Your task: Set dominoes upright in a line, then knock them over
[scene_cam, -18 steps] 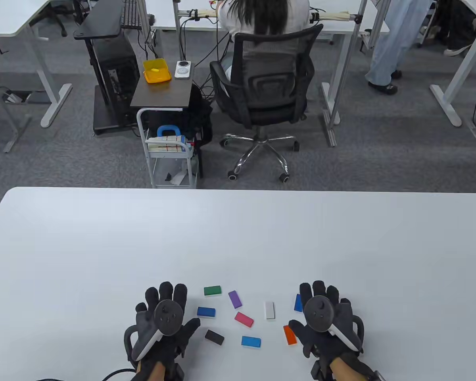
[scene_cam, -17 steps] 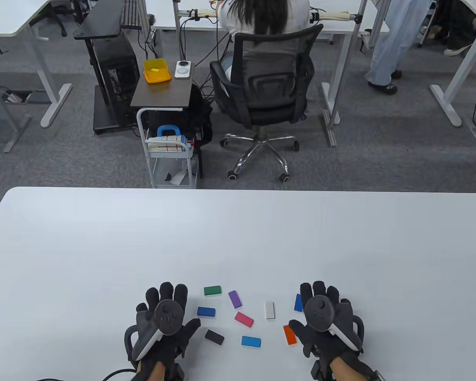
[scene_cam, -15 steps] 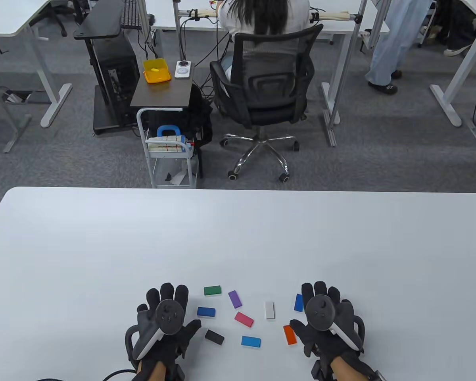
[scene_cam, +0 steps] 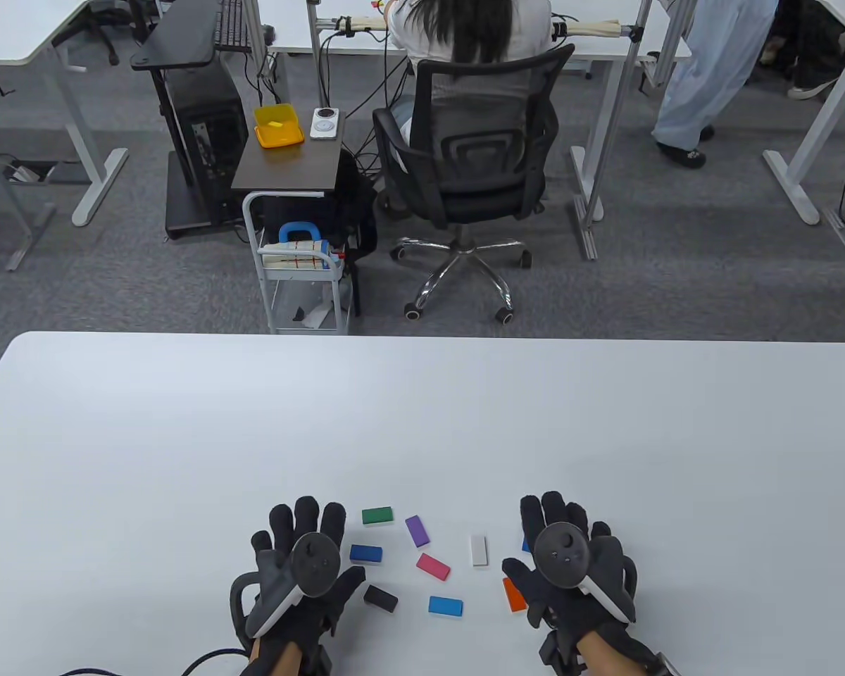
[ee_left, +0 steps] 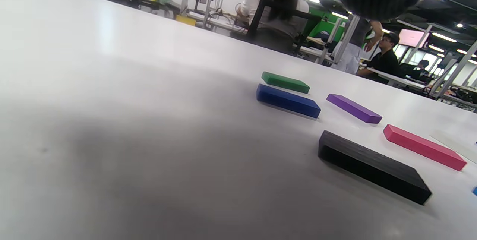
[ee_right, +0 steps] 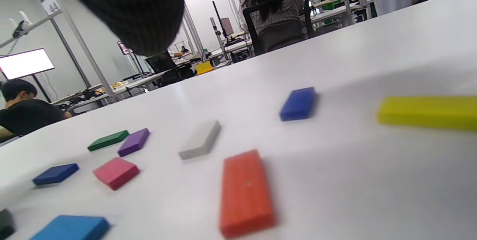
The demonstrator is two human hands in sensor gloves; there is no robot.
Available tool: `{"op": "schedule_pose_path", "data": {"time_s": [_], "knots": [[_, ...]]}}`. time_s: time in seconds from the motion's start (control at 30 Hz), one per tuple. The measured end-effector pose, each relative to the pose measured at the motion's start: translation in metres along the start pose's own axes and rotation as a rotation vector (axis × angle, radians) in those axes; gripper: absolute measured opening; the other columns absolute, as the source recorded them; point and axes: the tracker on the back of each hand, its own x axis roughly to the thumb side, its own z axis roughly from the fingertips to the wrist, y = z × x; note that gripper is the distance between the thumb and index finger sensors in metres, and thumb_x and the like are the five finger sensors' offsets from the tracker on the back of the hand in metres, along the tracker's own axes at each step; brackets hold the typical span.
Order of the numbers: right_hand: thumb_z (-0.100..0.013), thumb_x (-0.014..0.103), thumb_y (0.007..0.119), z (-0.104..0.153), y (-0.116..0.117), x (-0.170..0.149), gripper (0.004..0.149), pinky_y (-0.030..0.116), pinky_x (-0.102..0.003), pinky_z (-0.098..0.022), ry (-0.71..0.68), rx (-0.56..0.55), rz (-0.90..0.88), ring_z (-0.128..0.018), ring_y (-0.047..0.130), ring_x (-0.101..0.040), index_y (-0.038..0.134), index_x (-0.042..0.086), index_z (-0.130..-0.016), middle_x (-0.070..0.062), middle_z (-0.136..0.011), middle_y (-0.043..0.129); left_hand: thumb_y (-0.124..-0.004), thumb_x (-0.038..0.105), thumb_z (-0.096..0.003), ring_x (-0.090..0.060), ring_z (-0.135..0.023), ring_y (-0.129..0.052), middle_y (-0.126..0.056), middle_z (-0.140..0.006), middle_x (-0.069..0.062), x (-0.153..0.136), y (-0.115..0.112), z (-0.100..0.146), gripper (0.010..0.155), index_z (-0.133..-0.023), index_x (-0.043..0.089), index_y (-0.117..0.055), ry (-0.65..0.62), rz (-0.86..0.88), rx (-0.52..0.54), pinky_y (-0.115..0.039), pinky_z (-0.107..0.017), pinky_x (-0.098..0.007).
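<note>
Several coloured dominoes lie flat near the table's front edge: green [scene_cam: 377,515], purple [scene_cam: 417,531], dark blue [scene_cam: 365,553], pink [scene_cam: 433,566], white [scene_cam: 479,550], black [scene_cam: 380,598], light blue [scene_cam: 445,606] and orange [scene_cam: 512,595]. Another blue domino [ee_right: 298,103] and a yellow domino [ee_right: 428,111] lie under my right hand; only the right wrist view shows the yellow one. My left hand [scene_cam: 297,556] hovers left of the group with fingers spread, holding nothing. My right hand [scene_cam: 563,549] hovers over the right side, fingers spread and empty.
The white table [scene_cam: 422,422] stretches far ahead and to both sides. Beyond its far edge stand an office chair [scene_cam: 468,162] with a seated person, a small cart [scene_cam: 303,274] and other desks. A cable [scene_cam: 204,658] trails at the front edge.
Both hands have shifted toward the dominoes: the left slightly right and forward, the right leftward, covering more of the blue and orange dominoes. The dominoes have not moved.
</note>
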Motion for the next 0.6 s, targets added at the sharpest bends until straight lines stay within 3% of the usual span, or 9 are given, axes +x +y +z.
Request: {"op": "schedule_pose_path", "data": {"time_s": [0.17,0.33,0.6], "knots": [[-0.042,0.047,0.082,-0.001,-0.002,0.033,0.082,0.040,-0.076,-0.067,-0.071,-0.052,-0.063,-0.095,0.067,-0.050,0.043,0.016,-0.106,-0.019,-0.109,0.050,-0.070,0.062,-0.0393,-0.044,-0.108,-0.007,-0.006,-0.120,-0.004,0.006,0.005,0.002,0.087,-0.103,0.041,-0.014,-0.030,0.008,0.013,-0.022,-0.079,-0.068],[-0.040,0.042,0.089,-0.017,0.003,0.068,0.081,0.042,-0.076,-0.067,-0.078,-0.019,-0.056,-0.091,0.078,-0.047,0.050,0.014,-0.105,-0.017,-0.104,0.065,-0.071,0.062,-0.0392,-0.044,-0.108,-0.008,-0.007,-0.120,-0.004,0.009,0.003,0.001,0.087,-0.103,0.041,-0.015,-0.045,0.014,-0.010,-0.022,-0.080,-0.068],[-0.040,0.041,0.089,-0.048,0.043,0.116,0.073,0.043,-0.075,-0.068,-0.042,0.085,0.087,-0.087,0.085,-0.044,0.060,0.016,-0.102,-0.013,-0.098,0.078,-0.070,0.062,-0.0393,-0.044,-0.108,-0.009,-0.009,-0.120,-0.004,0.003,0.000,-0.001,0.087,-0.103,0.041,-0.015,-0.036,0.057,-0.059,-0.023,-0.080,-0.068]]}}
